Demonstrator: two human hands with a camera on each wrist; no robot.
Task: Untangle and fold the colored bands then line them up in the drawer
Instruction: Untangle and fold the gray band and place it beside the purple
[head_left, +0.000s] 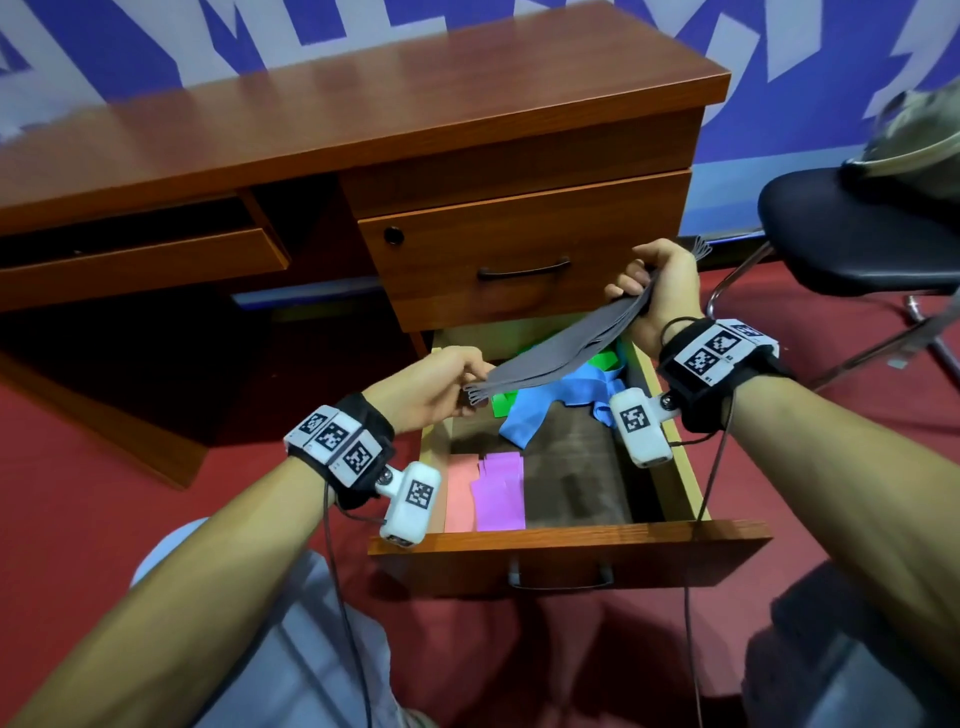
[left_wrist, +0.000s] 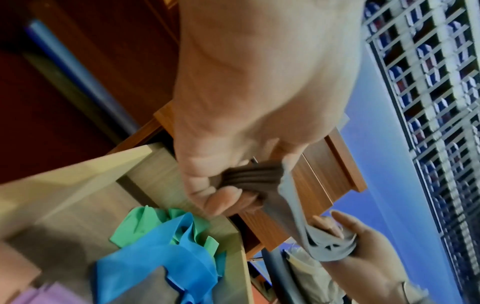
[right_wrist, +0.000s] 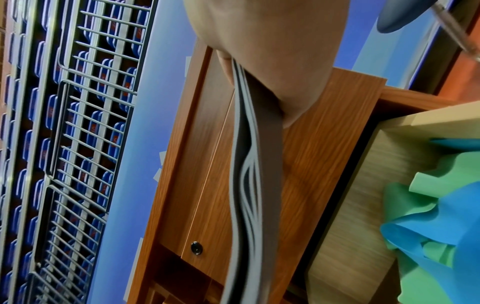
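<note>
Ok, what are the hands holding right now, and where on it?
The folded grey band, stretched above the open drawer: the left hand pinches one looped end, the right hand grips the other.

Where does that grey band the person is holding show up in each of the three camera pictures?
Head: the grey band stretches across the middle, between the left hand and right hand, above the open drawer.
Left wrist: centre to lower right, bunched in the fingers.
Right wrist: centre, hanging downward.
Shared landmark: the blue band in the drawer.
</note>
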